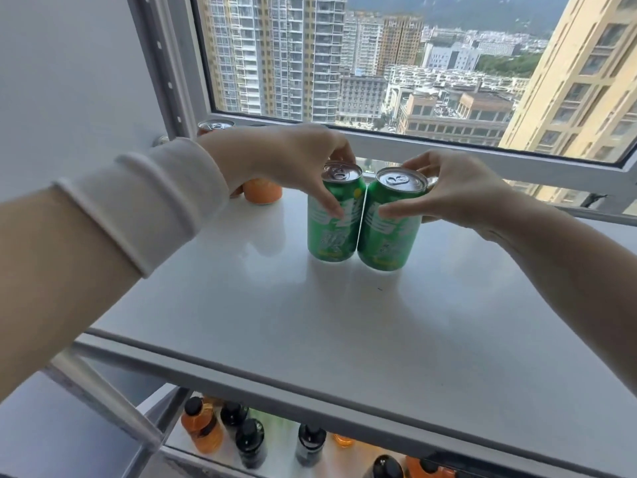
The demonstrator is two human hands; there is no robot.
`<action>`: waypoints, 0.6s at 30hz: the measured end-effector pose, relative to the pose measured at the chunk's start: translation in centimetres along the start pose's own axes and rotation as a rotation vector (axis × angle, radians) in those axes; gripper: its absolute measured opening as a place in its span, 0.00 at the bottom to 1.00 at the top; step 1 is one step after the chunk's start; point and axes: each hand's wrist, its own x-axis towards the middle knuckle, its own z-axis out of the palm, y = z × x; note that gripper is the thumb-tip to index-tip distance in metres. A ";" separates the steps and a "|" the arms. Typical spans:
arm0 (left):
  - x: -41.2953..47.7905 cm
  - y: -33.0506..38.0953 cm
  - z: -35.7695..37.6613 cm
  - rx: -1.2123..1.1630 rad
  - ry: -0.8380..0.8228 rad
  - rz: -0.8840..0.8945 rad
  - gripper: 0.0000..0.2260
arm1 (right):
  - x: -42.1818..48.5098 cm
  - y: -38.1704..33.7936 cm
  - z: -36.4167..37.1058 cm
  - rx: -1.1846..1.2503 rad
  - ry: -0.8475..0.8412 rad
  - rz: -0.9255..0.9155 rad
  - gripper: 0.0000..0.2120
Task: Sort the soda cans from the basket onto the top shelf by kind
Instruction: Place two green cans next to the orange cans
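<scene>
Landmark: left green can [336,229], standing on the white top shelf [379,339]; all places below are given from it.

Green cans (2): the landmark can and a right green can [389,236] just to its right. Their sides touch, and both have silver lids up with the tabs unopened.

Orange cans (2): near orange can [263,191] to the left of the landmark and slightly beyond it, on the same shelf, partly hidden by the wrist. Far orange can [215,125] is farther left and beyond; only its lid shows above the forearm.

Hands (2): left hand [293,157] grips the landmark can near its rim, thumb on the front face, fingers curled round the back. Right hand [458,191] grips the right green can the same way, thumb pointing toward the landmark.

Sleeve (1): white cuff [144,201] pushed up the left forearm, left of the landmark.

Bottles (at least 6): below and nearer than the landmark, on a lower level, dark-capped, some orange [201,426], some dark [250,443]; the shelf edge hides the rest.

Window (1): pane [379,63] directly beyond the landmark, showing high-rise buildings.
</scene>
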 end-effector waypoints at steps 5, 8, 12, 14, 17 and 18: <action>2.7 -2.1 -0.9 0.040 0.021 -0.018 0.32 | 4.0 -0.2 -0.2 0.059 0.029 0.020 0.34; 4.0 -3.6 -1.1 0.042 0.016 -0.042 0.32 | 6.3 -0.1 0.1 0.044 0.038 0.027 0.36; 5.2 -5.7 -0.8 -0.009 0.007 -0.089 0.30 | 8.7 -0.1 1.0 0.046 0.007 0.038 0.38; 5.8 -6.6 -0.7 -0.042 0.010 -0.103 0.29 | 9.5 0.0 1.5 0.044 -0.006 0.042 0.37; 6.7 -7.4 -1.0 -0.019 -0.003 -0.104 0.29 | 10.4 0.0 2.2 0.068 -0.022 0.045 0.37; 6.9 -7.6 -1.1 -0.005 -0.013 -0.111 0.29 | 10.6 -0.1 2.4 0.068 -0.024 0.048 0.36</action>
